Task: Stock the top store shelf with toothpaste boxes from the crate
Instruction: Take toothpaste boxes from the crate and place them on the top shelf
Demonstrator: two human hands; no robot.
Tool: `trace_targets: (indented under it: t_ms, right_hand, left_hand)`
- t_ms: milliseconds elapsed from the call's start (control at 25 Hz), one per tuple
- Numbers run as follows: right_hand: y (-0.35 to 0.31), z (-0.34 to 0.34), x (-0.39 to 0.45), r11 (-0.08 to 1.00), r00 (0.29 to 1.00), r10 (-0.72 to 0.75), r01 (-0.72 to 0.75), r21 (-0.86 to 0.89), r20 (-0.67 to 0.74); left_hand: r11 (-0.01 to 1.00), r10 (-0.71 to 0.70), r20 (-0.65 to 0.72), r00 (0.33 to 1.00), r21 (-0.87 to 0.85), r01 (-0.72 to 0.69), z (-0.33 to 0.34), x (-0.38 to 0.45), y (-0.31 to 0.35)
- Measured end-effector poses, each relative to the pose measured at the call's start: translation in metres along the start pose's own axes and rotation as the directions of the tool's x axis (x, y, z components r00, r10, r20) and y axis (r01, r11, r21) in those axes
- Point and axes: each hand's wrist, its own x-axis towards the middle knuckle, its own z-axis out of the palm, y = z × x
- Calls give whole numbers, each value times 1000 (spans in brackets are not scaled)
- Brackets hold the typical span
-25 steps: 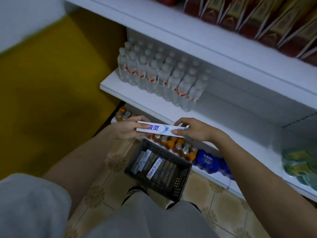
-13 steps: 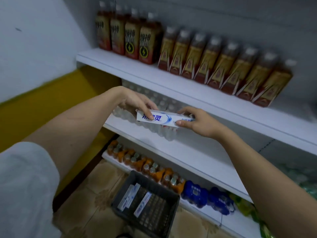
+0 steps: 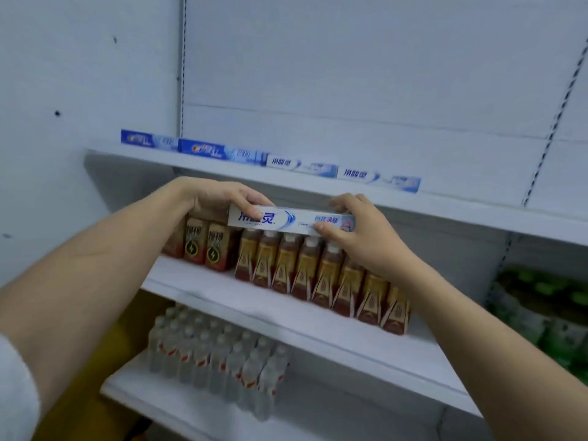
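Above, four blue-and-white toothpaste cartons line the white top shelf; at 6 o'clock, left hand and right hand fingers pinch a white-and-blue toothpaste box level by its ends.

The toothpaste box looks like glossy printed cardboard. The top shelf has a smooth, matt white painted surface (probably metal). The water bottles are clear plastic, and the sleeve is soft pale cloth.

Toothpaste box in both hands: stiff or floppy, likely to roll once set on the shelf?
The toothpaste box probably handles stiff: held only at its ends, it stays straight. Flat faces suggest no rolling. Likely light, since fingers alone carry it.
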Motion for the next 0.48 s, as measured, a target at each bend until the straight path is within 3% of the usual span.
trace_targets:
  t_ms: [200,480]
  right_hand:
    - [-4,-34,40,985,999,48,-48,-163,-7]
    - [12,-18,100,959,978,34,-90,-268,-207]
  left_hand:
    - [993,43,-20,999,106,-40,-31,18,43]
    - [979,176,-194,965,139,-150,-75,51,49]
